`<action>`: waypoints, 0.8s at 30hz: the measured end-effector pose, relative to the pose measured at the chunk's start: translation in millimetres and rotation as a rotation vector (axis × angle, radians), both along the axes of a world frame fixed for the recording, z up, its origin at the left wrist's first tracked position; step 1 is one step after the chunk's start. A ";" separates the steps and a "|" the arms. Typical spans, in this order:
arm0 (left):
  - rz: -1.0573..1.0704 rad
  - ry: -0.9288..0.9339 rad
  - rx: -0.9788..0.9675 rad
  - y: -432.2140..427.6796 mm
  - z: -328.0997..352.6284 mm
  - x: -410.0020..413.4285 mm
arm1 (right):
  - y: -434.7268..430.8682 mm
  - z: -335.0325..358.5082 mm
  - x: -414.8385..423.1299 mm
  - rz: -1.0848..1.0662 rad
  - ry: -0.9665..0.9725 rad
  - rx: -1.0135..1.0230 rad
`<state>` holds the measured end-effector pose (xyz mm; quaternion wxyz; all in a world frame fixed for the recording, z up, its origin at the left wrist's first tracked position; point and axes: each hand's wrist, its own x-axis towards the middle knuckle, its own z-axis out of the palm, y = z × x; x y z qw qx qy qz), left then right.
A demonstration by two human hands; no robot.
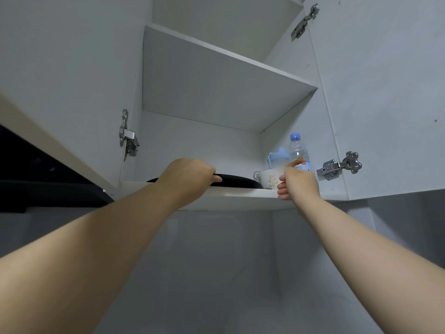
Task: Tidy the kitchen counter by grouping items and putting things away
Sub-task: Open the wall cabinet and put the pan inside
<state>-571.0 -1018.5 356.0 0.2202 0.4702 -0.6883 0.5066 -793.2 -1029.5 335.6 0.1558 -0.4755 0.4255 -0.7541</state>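
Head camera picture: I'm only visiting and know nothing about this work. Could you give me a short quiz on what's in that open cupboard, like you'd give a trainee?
1. True or false: the clear bottle has a blue cap.
2. Pick one. The fingers of the left hand curl over the rim of: A) the black round item; B) the clear bottle; C) a door hinge.
3. Fill in: the floral bowl stands to the ___ of the black round item.

Key: 1 true; 2 A; 3 right.
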 end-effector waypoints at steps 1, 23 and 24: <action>0.004 -0.003 -0.007 1.5 -0.9 -0.1 | 5.7 0.0 2.2 0.069 -0.051 0.032; -0.409 0.216 -0.152 18.6 -14.8 22.0 | 43.5 0.2 51.5 0.633 -0.100 0.409; -0.464 0.268 -0.143 19.8 -16.0 24.7 | 44.4 0.0 53.5 0.651 -0.128 0.393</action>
